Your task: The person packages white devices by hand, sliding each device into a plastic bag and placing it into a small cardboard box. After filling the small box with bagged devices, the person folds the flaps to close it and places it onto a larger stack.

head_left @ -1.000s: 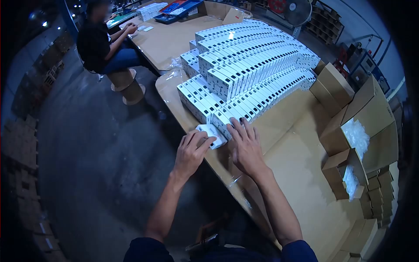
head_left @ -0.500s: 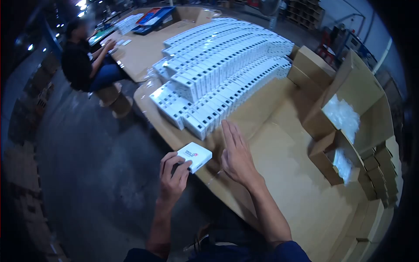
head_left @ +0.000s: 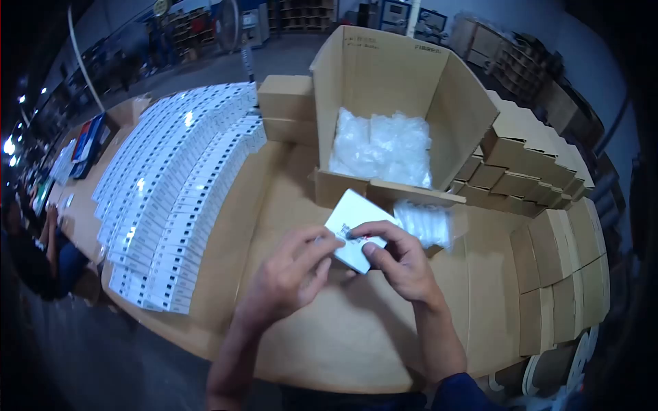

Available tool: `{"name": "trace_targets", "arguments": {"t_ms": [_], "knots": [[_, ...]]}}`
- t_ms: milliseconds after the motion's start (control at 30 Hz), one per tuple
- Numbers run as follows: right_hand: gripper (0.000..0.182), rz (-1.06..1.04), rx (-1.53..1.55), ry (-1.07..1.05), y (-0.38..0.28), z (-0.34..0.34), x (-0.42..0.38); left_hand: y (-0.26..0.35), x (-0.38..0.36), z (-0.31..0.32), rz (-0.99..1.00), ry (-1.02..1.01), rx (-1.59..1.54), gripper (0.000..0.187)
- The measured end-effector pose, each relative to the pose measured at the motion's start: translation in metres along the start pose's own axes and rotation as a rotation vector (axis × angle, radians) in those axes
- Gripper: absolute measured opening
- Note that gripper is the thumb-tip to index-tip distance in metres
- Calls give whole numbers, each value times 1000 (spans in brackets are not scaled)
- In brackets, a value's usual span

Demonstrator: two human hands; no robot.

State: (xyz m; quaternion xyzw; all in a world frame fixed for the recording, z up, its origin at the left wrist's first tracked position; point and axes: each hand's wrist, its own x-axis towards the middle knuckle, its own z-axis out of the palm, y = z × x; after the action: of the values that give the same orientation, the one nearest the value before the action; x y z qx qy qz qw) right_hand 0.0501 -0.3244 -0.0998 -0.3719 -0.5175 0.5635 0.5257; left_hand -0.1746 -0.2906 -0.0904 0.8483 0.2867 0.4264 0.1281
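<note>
The flat white box (head_left: 360, 214) has dark and red marks. It tilts between the left hand (head_left: 288, 274) and right hand (head_left: 406, 266).

The right hand (head_left: 408, 270) grips a box (head_left: 353, 214); the left hand (head_left: 284, 277) touches its edge; beyond, plastic (head_left: 384, 147) lies in a carton (head_left: 394, 75).

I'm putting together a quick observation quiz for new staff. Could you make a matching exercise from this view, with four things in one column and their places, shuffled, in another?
Things
1. Single white box
2. Rows of white boxes
3. Large heap of clear plastic
4. Stacked brown cartons

Places
A. Inside the big open carton
B. On the right of the picture
C. Between the left hand and right hand
D. On the left of the picture

Pairs
1-C, 2-D, 3-A, 4-B
</note>
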Motion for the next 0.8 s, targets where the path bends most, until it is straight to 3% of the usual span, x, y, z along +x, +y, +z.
{"name": "trace_targets", "arguments": {"t_ms": [33,167,267,400,467,567,633,667,733,800], "knots": [[22,-34,-52,92,-14,-14,6,-9,28,5,2,-28,-11,36],[24,-328,-779,335,-49,-94,39,-66,138,53,51,-104,114,25],[24,-219,-862,410,-68,-120,69,-125,193,114,187,-159,369,28],[27,-200,-989,461,-64,-136,102,-167,224,155,-9,-442,632,20],[30,-311,-1064,423,-57,-144,114,-175,229,154,-84,-520,684,18],[43,-320,-1161,366,-56,-149,134,-144,232,124,-94,-370,200,14],[49,-351,-1231,338,-49,-148,149,-137,238,117,-66,-361,157,19],[57,-194,-1275,311,-53,-144,157,-130,241,113,-41,-333,145,18],[52,-149,-1330,242,-40,-150,179,-125,243,114,50,-217,78,18],[42,-68,-1256,133,-44,-159,193,-122,245,114,6,-127,16,17]]}}
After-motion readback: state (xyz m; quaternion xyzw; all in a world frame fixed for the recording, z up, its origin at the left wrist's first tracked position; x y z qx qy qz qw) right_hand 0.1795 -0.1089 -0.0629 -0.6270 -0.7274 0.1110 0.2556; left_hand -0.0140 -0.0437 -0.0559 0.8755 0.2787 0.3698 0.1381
